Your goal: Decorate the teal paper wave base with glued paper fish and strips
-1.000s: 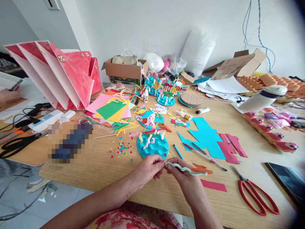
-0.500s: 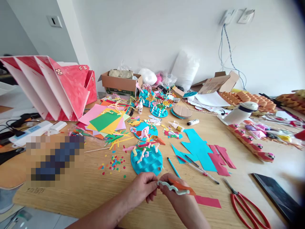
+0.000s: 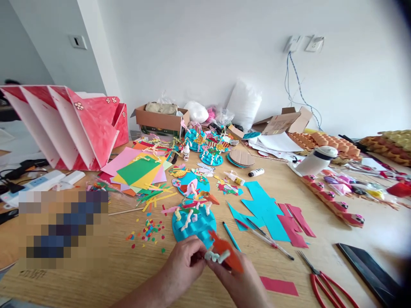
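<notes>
My left hand [image 3: 188,259] pinches one end of a wavy pale green strip [image 3: 218,256] at the bottom centre. Close beside it, my right hand [image 3: 233,276] grips the same strip and an orange paper piece [image 3: 229,250] that sticks up above its fingers. Just beyond both hands lies a round blue corrugated base [image 3: 194,222] with twisted pastel strips standing on it. A crimson paper strip [image 3: 279,286] rests to the right of my right hand.
Red-handled scissors [image 3: 321,278] and a black tablet [image 3: 369,273] lie at the right. Blue paper [image 3: 268,209], pens and a teal marker [image 3: 231,236] are beyond the hands. Confetti dots [image 3: 152,231] and coloured sheets [image 3: 138,171] are at the left.
The orange piece and pale green strip have tilted and now point more upward in my right hand. The view has shifted slightly, and both hands remain close together.
</notes>
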The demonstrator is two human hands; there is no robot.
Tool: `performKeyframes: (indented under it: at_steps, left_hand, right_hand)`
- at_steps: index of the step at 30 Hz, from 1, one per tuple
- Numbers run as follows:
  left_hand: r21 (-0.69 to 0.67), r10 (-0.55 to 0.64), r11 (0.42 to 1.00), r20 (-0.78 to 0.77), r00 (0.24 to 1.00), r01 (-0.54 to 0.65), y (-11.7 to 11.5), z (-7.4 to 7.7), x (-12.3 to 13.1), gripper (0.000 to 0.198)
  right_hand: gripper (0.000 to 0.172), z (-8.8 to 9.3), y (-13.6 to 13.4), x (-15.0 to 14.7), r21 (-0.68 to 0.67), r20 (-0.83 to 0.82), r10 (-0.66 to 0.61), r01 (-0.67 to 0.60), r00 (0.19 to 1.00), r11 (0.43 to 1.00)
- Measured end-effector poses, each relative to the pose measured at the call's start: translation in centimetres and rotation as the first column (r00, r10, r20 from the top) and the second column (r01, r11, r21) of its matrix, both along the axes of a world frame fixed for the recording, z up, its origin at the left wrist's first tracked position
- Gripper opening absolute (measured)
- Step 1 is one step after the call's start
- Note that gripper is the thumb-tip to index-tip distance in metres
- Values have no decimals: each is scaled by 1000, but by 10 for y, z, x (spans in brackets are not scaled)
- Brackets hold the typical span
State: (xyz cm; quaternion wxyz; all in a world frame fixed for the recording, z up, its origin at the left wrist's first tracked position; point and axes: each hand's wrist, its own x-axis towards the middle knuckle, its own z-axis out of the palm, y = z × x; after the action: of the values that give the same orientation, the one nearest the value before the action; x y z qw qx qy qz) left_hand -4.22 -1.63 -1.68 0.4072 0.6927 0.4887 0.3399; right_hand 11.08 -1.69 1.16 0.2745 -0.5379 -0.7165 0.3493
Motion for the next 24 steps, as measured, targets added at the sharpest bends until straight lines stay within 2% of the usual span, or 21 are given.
performKeyframes:
  at_steps: [3, 5, 7, 10, 13, 15, 17, 19, 22, 24]
  left_hand:
    - [10, -16, 1000, -39, 999, 17, -3, -1, -6, 14]
    - [40, -16, 999, -54, 998, 18, -5, -3, -10, 16]
    - [65, -7, 998, -70, 998, 12, -6, -8, -14, 17]
    - [132, 35, 991, -69, 997, -26, -5, -22, -18, 15]
    - [186, 127, 976, -56, 990, -115, -2, -35, -21, 12]
    - [182, 172, 971, -66, 983, -157, -1, -37, -24, 10]
    - [156, 190, 972, -89, 978, -174, 0, -32, -28, 9]
    - [89, 156, 985, -122, 980, -145, -1, -21, -33, 10]
    - [-31, 34, 999, -157, 987, -39, -6, -2, -41, 8]
    - [-36, 45, 998, -174, 984, -53, -9, 7, -44, 11]
  right_hand:
    - [16, 8, 35, 31, 51, 102, -61, 56, 993, 997]
    - [18, 11, 74, 56, 169, 238, -216, 179, 947, 969]
    - [18, 9, 117, 78, 295, 371, -378, 278, 848, 914]
    - [28, -5, 176, 96, 312, 419, -401, 286, 814, 906]
    - [35, -22, 214, 100, 292, 447, -398, 290, 801, 912]
    - [32, -31, 228, 100, 270, 454, -392, 295, 800, 916]
    - [26, -38, 235, 100, 258, 445, -390, 301, 806, 918]
    - [23, -41, 238, 102, 252, 421, -399, 318, 815, 914]
    - [24, -38, 235, 107, 233, 359, -440, 377, 823, 896]
    - [28, -31, 224, 113, 208, 302, -463, 417, 833, 885]
